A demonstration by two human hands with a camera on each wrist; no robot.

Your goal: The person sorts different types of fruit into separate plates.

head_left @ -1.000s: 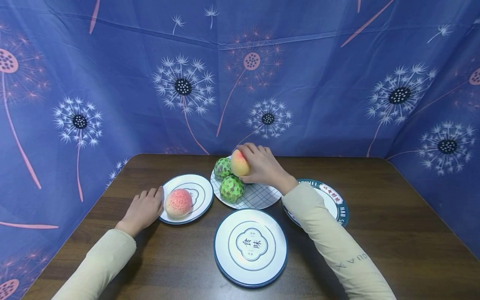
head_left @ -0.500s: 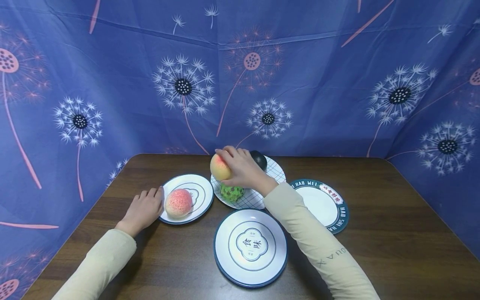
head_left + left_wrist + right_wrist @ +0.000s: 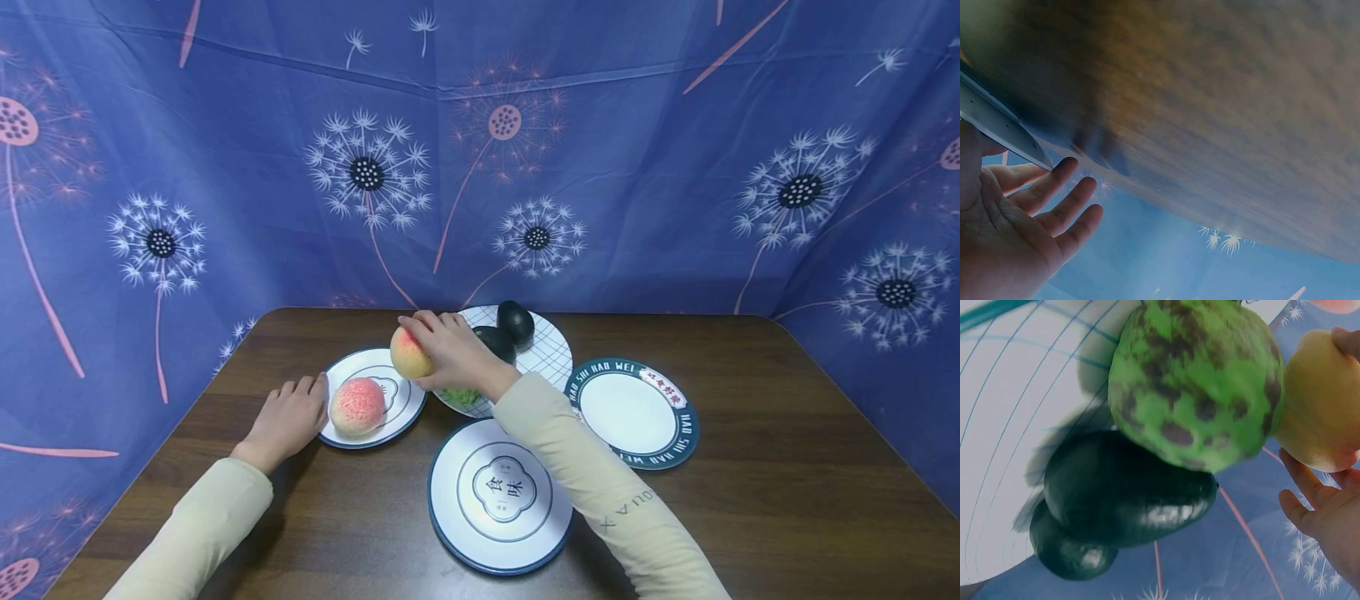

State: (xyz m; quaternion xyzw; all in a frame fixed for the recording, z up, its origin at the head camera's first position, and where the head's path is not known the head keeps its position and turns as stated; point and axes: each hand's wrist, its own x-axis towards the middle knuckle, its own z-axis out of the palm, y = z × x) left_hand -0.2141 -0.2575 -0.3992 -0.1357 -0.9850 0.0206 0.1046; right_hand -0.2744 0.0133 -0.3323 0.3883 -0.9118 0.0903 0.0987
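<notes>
My right hand (image 3: 457, 354) grips a yellow-and-pink peach (image 3: 410, 353) from its right side, raised over the right edge of the left white plate (image 3: 405, 408). On that plate rests a pinkish-red peach (image 3: 357, 406). My left hand (image 3: 288, 419) holds the plate's left rim; in the left wrist view the thumb and fingers (image 3: 1063, 215) lie around the plate edge (image 3: 1004, 128). Behind the right hand, a checked plate (image 3: 553, 350) bears two dark avocados (image 3: 515, 323) and green mottled custard apples (image 3: 1197, 387), mostly hidden by the hand in the head view.
A white plate with a blue rim and printed characters (image 3: 501, 492), apparently stacked, sits at the front middle under my right sleeve. To the right stands a green-rimmed plate (image 3: 663, 450). A blue dandelion-print cloth (image 3: 637, 167) hangs behind the brown table (image 3: 787, 467).
My right hand has carried the yellow-and-pink peach leftward from the checked plate to the left plate, bringing the avocados into view. My left hand has stayed in place.
</notes>
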